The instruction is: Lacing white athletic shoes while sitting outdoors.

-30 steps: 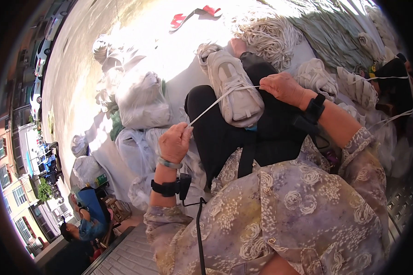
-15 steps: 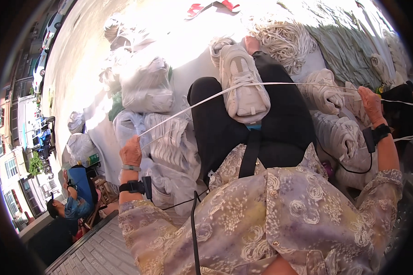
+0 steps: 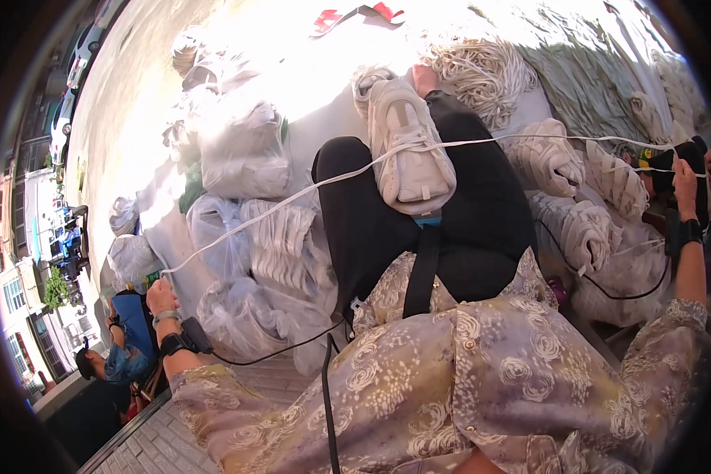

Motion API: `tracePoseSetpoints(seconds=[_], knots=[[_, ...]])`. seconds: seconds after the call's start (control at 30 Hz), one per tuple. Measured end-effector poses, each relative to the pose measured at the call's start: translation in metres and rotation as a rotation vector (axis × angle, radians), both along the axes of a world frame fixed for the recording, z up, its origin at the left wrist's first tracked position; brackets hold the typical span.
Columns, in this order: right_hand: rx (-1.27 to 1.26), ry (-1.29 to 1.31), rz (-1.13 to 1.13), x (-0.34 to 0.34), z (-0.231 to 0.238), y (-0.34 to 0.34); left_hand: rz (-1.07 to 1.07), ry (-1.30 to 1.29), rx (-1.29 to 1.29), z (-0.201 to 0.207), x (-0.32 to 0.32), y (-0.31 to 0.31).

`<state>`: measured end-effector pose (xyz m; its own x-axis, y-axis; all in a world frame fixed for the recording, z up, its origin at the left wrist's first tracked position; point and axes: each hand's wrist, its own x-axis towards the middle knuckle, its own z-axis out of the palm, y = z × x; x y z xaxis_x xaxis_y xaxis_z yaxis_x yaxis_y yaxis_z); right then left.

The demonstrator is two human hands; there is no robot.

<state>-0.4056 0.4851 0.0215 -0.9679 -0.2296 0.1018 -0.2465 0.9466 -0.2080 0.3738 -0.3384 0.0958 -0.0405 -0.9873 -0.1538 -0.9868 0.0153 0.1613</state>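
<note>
White sneaker (image 3: pixel 409 142): rested sole-down on the raised knee of the black trouser leg (image 3: pixel 419 229), so that it is steadied while its white lace (image 3: pixel 292 197) is drawn taut to both sides. Left hand (image 3: pixel 162 298): held far out to the left, fingers closed on one lace end; right hand (image 3: pixel 685 175): held far out to the right, fingers closed on the other end. Surroundings: clear bags of white shoes (image 3: pixel 268 245) kept just beside the leg, loose sneakers (image 3: pixel 577 197) piled at the right.
</note>
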Motion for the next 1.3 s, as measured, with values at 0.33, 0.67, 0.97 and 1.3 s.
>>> tracePoseSetpoints(seconds=[0.33,0.67,0.97,1.3], knots=[[-0.876,-1.755,0.114,0.251,-0.017,-0.336,-0.352,0.487,1.307,-0.075,-0.29,0.215],[-0.778,-1.422,0.234,0.248,-0.059,-0.43,-0.384,0.662,1.108,-0.114,-0.4,0.225],[-1.194,-1.354,0.084,0.249,-0.061,-0.426,-0.666,0.763,0.877,-0.116,-0.402,0.261],[-1.337,-1.148,0.128,0.265,-0.07,-0.419,-0.565,0.947,0.668,-0.116,-0.399,0.262]])
